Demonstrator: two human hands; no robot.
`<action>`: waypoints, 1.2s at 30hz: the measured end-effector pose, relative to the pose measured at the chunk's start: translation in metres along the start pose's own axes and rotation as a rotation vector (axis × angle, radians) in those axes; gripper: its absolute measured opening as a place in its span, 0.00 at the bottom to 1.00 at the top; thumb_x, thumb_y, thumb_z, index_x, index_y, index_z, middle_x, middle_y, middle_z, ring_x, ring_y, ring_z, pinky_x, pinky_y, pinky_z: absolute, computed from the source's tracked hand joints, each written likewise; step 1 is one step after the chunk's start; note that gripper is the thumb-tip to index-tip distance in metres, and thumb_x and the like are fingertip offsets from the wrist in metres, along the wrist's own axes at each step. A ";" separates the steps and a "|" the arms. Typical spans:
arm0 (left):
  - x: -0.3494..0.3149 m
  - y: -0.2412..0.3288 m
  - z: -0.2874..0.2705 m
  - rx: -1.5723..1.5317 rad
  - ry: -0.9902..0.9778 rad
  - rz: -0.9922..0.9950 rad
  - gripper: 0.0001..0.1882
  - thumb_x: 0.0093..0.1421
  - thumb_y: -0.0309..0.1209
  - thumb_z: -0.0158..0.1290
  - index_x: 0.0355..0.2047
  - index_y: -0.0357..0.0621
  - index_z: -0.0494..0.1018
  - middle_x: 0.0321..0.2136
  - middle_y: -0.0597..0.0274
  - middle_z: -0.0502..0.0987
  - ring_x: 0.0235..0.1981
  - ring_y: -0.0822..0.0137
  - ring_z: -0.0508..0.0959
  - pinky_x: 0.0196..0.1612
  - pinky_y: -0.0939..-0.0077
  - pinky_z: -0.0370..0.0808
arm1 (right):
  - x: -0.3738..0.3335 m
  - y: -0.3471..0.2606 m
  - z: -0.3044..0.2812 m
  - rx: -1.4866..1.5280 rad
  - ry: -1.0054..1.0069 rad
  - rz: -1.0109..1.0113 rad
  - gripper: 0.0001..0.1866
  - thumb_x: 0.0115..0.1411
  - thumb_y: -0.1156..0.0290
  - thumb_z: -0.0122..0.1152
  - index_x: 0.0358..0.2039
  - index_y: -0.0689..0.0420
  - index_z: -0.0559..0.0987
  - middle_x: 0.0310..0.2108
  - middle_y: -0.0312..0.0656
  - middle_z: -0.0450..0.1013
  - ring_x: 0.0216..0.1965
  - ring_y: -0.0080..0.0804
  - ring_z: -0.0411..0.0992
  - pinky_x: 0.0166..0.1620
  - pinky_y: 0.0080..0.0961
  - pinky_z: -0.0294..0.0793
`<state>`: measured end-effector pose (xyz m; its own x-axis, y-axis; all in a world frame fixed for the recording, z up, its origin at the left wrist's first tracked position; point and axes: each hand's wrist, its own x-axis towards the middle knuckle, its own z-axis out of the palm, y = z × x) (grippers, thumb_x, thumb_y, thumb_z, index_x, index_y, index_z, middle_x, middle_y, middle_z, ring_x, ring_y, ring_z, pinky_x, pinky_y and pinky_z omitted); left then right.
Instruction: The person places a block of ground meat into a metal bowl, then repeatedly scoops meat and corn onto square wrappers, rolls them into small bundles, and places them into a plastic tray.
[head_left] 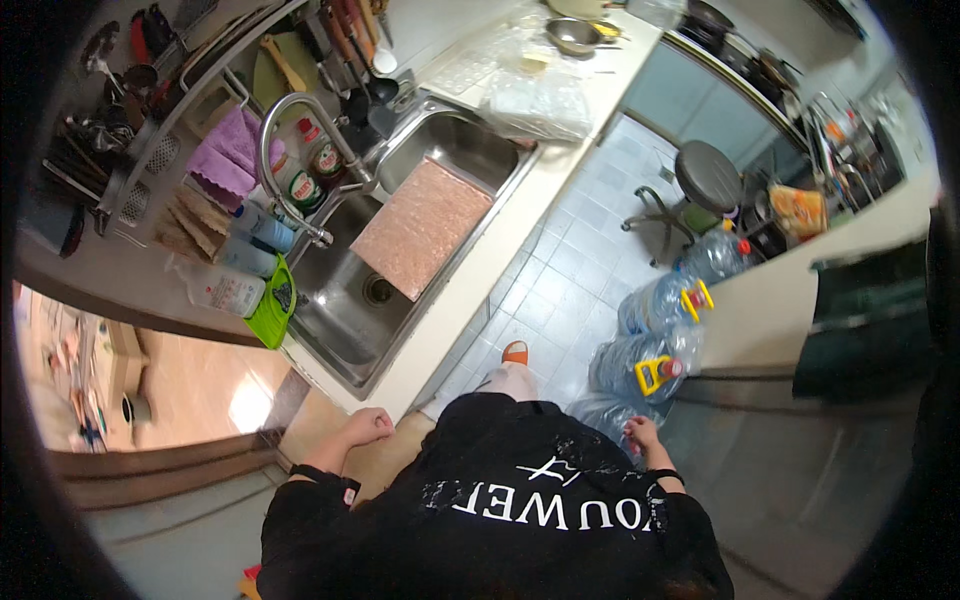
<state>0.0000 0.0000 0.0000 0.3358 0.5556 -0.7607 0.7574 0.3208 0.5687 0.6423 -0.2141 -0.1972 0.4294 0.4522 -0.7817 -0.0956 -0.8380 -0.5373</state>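
My left hand [369, 426] hangs by the near corner of the sink counter, its fingers curled in with nothing seen in them. On the other side of my body, my right hand [640, 434] is above a clear plastic bottle [600, 412]; its fingers are loosely bent and apart, and it seems to hold nothing. Ahead is a steel double sink [338, 322]. A pinkish, stone-patterned board [423, 227] lies slantwise across its divider, and a curved steel faucet [270, 150] rises on the left side.
Dish-soap bottles [300, 185], a purple cloth [228, 155] and a green caddy [270, 310] line the sink's left. Several big water bottles [660, 300] stand along the right wall. A black stool [707, 177] is on the tiled floor. Plastic bags [540, 100] lie on the far counter.
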 end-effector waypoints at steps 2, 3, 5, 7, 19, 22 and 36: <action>0.014 0.026 0.002 -0.019 -0.018 -0.025 0.07 0.54 0.29 0.57 0.32 0.41 0.75 0.27 0.63 0.79 0.28 0.72 0.78 0.30 0.77 0.74 | 0.012 -0.038 -0.014 -0.187 -0.069 0.103 0.15 0.57 0.70 0.58 0.44 0.62 0.74 0.29 0.42 0.76 0.26 0.31 0.76 0.25 0.28 0.73; 0.022 0.039 -0.002 -0.006 -0.004 -0.008 0.06 0.54 0.29 0.57 0.32 0.41 0.75 0.27 0.63 0.79 0.28 0.72 0.78 0.30 0.77 0.74 | 0.016 -0.055 -0.016 -0.180 -0.076 0.054 0.14 0.57 0.70 0.58 0.43 0.61 0.75 0.28 0.41 0.76 0.27 0.31 0.76 0.24 0.27 0.72; 0.028 0.063 -0.018 -0.025 -0.001 -0.023 0.06 0.55 0.28 0.57 0.31 0.39 0.74 0.27 0.63 0.78 0.28 0.71 0.78 0.31 0.76 0.74 | 0.031 -0.090 -0.027 -0.175 -0.149 0.016 0.13 0.57 0.69 0.59 0.40 0.61 0.76 0.27 0.41 0.75 0.27 0.30 0.76 0.25 0.26 0.72; 0.032 0.085 -0.028 -0.230 0.047 -0.092 0.06 0.56 0.29 0.56 0.33 0.41 0.74 0.26 0.64 0.78 0.28 0.71 0.78 0.31 0.76 0.74 | 0.051 -0.111 -0.051 -0.313 -0.155 -0.008 0.12 0.56 0.68 0.60 0.39 0.61 0.77 0.28 0.41 0.76 0.27 0.31 0.76 0.26 0.26 0.72; 0.070 0.127 -0.028 -0.752 0.813 -0.315 0.09 0.57 0.31 0.56 0.35 0.41 0.72 0.26 0.64 0.77 0.26 0.73 0.77 0.30 0.78 0.73 | 0.270 -0.342 -0.122 -0.809 -0.404 -0.294 0.13 0.57 0.69 0.57 0.38 0.65 0.78 0.27 0.43 0.77 0.26 0.30 0.76 0.29 0.26 0.74; 0.064 0.137 0.010 -0.502 0.846 -0.299 0.12 0.58 0.35 0.57 0.36 0.39 0.72 0.31 0.59 0.78 0.30 0.64 0.79 0.33 0.69 0.74 | 0.268 -0.455 -0.092 -0.972 -0.450 -0.464 0.13 0.60 0.67 0.56 0.41 0.63 0.76 0.27 0.39 0.76 0.26 0.26 0.74 0.30 0.23 0.74; -0.207 0.043 0.205 -0.210 0.346 -0.960 0.17 0.55 0.40 0.54 0.37 0.40 0.76 0.33 0.51 0.80 0.38 0.56 0.79 0.43 0.58 0.73 | 0.211 -0.541 0.023 -0.945 -0.690 -0.404 0.18 0.59 0.67 0.58 0.46 0.64 0.75 0.32 0.45 0.78 0.32 0.31 0.78 0.33 0.28 0.74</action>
<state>0.0778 -0.2584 0.1180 -0.5605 0.1752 -0.8094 0.4975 0.8526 -0.1601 0.7646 0.3418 -0.0790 -0.3127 0.5559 -0.7702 0.7425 -0.3627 -0.5632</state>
